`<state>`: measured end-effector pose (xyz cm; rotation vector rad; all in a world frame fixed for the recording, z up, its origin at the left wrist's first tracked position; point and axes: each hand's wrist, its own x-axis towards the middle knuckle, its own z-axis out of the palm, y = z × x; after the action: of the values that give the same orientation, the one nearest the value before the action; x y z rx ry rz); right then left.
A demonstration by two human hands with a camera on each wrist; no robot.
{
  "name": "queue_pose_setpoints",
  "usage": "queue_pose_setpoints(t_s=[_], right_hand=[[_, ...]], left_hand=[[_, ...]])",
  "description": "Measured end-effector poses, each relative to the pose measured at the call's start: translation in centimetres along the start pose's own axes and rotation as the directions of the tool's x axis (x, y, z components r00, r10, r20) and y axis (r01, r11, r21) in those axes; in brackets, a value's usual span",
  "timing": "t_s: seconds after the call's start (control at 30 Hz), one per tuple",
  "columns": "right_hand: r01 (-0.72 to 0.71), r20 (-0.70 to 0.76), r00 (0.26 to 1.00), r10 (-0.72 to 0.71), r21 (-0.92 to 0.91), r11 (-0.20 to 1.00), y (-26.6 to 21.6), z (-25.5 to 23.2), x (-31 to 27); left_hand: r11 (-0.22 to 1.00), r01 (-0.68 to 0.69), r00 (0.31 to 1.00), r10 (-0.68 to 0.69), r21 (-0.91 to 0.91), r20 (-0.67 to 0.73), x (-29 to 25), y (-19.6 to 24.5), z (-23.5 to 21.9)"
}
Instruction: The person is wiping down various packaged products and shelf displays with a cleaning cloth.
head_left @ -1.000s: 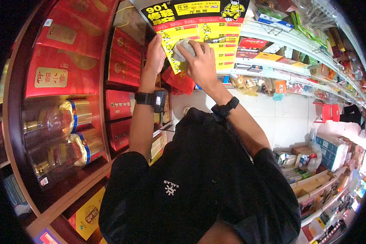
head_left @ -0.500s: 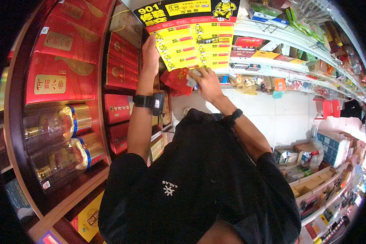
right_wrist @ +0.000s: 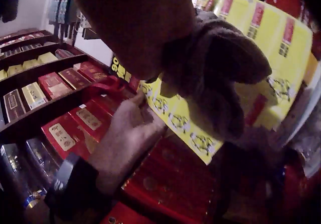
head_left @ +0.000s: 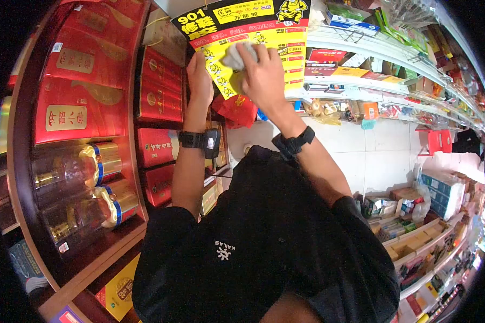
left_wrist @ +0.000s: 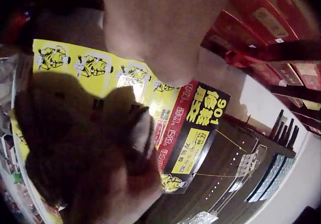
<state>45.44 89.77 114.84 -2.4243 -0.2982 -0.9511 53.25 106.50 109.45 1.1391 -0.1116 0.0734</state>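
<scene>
A yellow, red and black glue display card (head_left: 295, 69), marked 901, hangs upright before me. My left hand (head_left: 201, 81) pinches its left edge; in the right wrist view the thumb of that left hand (right_wrist: 125, 138) lies along the card's border. My right hand (head_left: 265, 78) holds a bunched grey cloth (head_left: 237, 56) against the card's printed face, left of its middle. Cloth and fingers cover some of the printed rows. In the right wrist view, folds of the cloth (right_wrist: 225, 78) hang loose over the card.
Left of me, a wooden cabinet (head_left: 91, 266) holds red gift boxes (head_left: 67, 118) and bottles in clear cases (head_left: 105, 207). A red bag (head_left: 234, 112) hangs just below the card. White shelves (head_left: 372, 83) full of packaged goods run along the right, above a tiled floor (head_left: 385, 145).
My right hand was on the card, dropped with the cloth to its lower edge beside the red bag, and is now back up on the card's face. The left hand stays at the edge.
</scene>
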Motion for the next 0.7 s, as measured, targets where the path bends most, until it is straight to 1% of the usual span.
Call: queue_pose_setpoints(t_s=[0.03,0.07,0.13,0.2,0.27,0.4,0.47,0.5,0.57,0.6,0.67,0.7], right_hand=[[-0.001,0.085,0.996,0.005,-0.050,0.999,0.1,0.5,-1.1],[-0.002,0.086,0.996,0.006,-0.050,0.999,0.2,0.9,-2.3],[-0.028,0.153,0.988,0.029,-0.004,1.000,0.5,1.3,-4.2],[-0.045,0.166,0.985,0.043,0.006,0.999,1.4,2.3,-5.8],[-0.038,0.212,0.976,0.041,-0.017,0.999,2.3,2.6,-7.3],[-0.051,0.250,0.967,0.049,0.002,0.999,4.1,2.9,-9.9],[-0.015,0.264,0.964,0.010,0.019,1.000,5.1,2.8,-11.1],[-0.016,0.264,0.965,0.011,0.018,1.000,5.5,2.6,-11.6],[-0.129,0.336,0.938,0.089,0.099,0.987,6.1,2.2,-12.8],[-0.131,0.336,0.937,0.091,0.097,0.987,5.8,1.4,-12.7],[-0.103,0.250,0.967,0.056,0.179,0.978,4.8,-1.4,-10.7],[-0.045,0.146,0.989,0.017,0.186,0.982,3.9,-3.1,-8.4]], left_hand=[[1.000,0.002,1.000,-0.002,-0.007,0.006,0.0,0.0,0.0],[1.000,0.006,1.000,-0.005,-0.015,0.014,0.0,0.1,0.0],[1.000,0.011,1.000,-0.011,-0.012,0.018,0.3,-0.2,-0.4],[1.000,0.016,1.000,-0.016,-0.008,0.021,0.4,-0.2,-0.4],[0.999,0.019,1.000,-0.020,-0.033,-0.020,0.4,0.2,0.1],[0.999,0.020,0.999,-0.022,-0.042,-0.038,0.4,0.1,0.3],[1.000,0.019,0.996,-0.019,-0.005,-0.083,0.3,0.4,0.7],[1.000,0.020,0.996,-0.020,-0.005,-0.081,0.3,0.2,0.4],[0.993,0.005,0.998,0.001,0.116,-0.055,0.4,0.0,-0.3],[0.993,0.007,0.999,-0.001,0.116,-0.054,0.3,-0.1,-0.2],[0.991,-0.043,0.995,0.054,0.126,-0.083,0.1,-0.1,0.0],[0.991,-0.037,0.995,0.048,0.126,-0.082,0.1,-0.3,-0.1]])
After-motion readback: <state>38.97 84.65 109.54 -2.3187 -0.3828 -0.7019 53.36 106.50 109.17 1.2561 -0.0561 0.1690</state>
